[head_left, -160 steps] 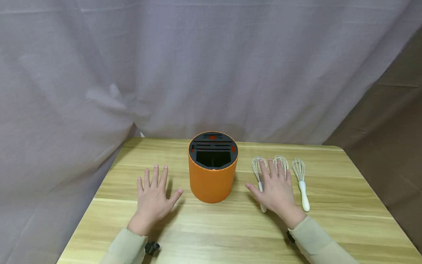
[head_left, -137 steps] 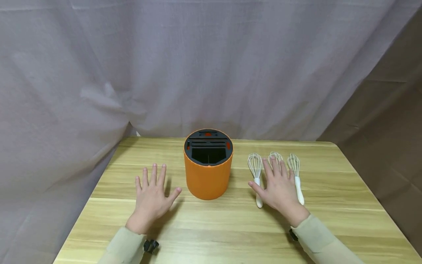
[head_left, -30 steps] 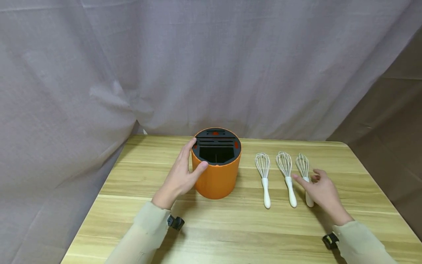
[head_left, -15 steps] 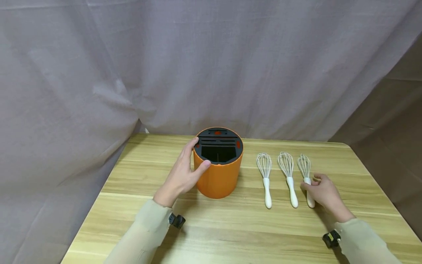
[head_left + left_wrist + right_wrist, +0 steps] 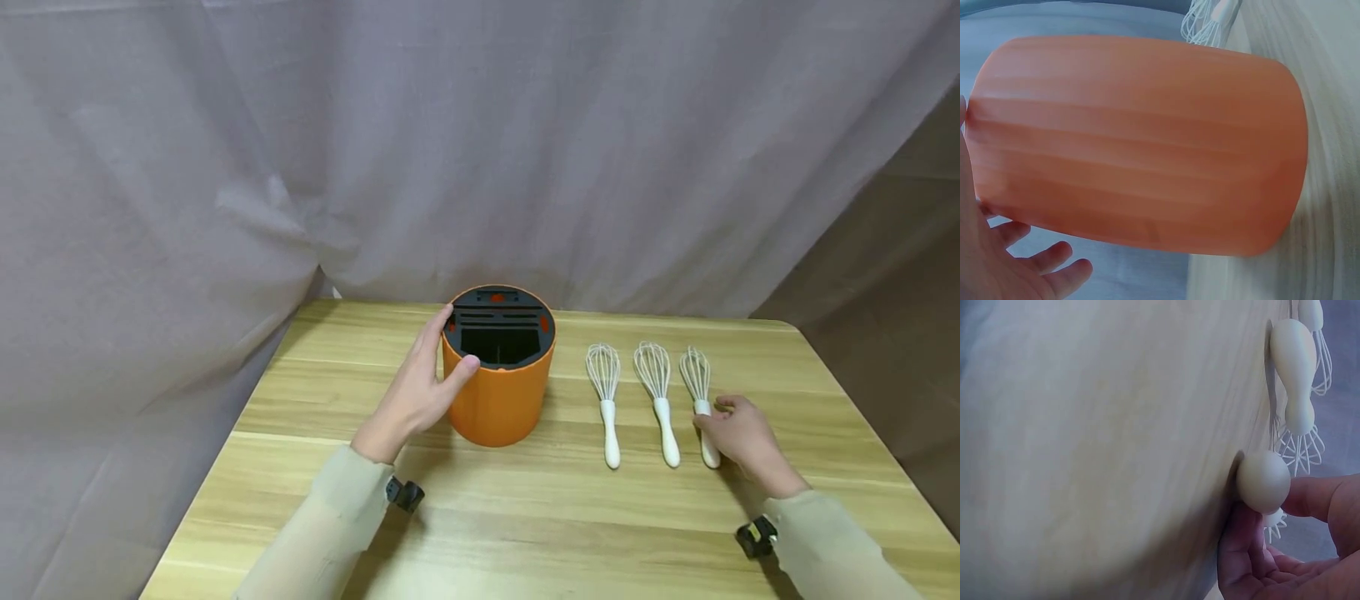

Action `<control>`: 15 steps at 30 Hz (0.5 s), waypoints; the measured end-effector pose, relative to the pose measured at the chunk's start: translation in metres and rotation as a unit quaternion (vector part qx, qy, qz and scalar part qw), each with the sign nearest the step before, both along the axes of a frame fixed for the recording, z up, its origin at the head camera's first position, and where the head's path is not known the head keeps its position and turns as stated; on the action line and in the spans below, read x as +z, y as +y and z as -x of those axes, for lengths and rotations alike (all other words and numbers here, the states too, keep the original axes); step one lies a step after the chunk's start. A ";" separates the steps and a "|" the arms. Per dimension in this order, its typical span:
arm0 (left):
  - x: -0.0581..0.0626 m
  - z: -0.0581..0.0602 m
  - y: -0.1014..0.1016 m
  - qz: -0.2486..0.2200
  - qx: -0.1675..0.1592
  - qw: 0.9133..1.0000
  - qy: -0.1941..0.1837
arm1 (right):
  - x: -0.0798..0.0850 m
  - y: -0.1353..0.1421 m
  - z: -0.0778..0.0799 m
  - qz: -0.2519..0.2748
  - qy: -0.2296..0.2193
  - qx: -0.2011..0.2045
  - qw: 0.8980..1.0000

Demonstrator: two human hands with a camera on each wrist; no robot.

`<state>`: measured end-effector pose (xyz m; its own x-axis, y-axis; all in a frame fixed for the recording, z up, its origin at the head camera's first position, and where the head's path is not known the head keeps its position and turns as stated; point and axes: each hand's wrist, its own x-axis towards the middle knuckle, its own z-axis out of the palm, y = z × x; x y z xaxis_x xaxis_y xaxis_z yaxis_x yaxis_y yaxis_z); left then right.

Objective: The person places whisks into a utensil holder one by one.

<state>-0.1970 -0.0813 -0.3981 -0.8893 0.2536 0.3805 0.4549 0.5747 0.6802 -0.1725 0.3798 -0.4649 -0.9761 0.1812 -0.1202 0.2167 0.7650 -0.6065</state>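
Note:
An orange, round utensil holder (image 5: 498,408) with a black slotted top stands upright on the table. My left hand (image 5: 412,392) rests against its left side, thumb along the front near the rim and straight fingers at the left rim. In the left wrist view the orange wall (image 5: 1141,144) fills most of the picture. To the right lie three white whisks with wire heads pointing away. My right hand (image 5: 742,433) pinches the handle of the rightmost whisk (image 5: 696,375) between thumb and fingers. The right wrist view shows that handle's rounded end (image 5: 1264,481) between them.
The left whisk (image 5: 609,425) and the middle whisk (image 5: 663,421) lie side by side between holder and right hand. A grey curtain (image 5: 480,150) hangs behind the wooden table (image 5: 570,533). Small black wrist cameras sit at both cuffs.
From flat above the table, my left hand has moved to the holder's side. My right hand has gone from over the whisks to the rightmost one and closed on its handle.

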 end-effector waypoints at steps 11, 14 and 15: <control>0.002 0.002 -0.001 -0.009 0.000 1.000 -0.020 | 0.030 -0.013 0.004 0.002 0.059 0.026 0.998; 0.002 0.004 0.000 -0.022 -0.011 1.000 -0.015 | 0.039 -0.020 0.006 0.011 0.069 0.023 0.997; 0.002 0.005 0.000 -0.025 -0.015 0.999 -0.014 | 0.041 -0.022 0.006 0.015 0.069 0.021 0.997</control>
<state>-0.2016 -0.0817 -0.3959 -0.8924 0.2619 0.3675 0.4513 0.5261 0.7208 -0.1787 0.3577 -0.4242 -0.9904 0.1374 0.0118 0.0968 0.7533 -0.6505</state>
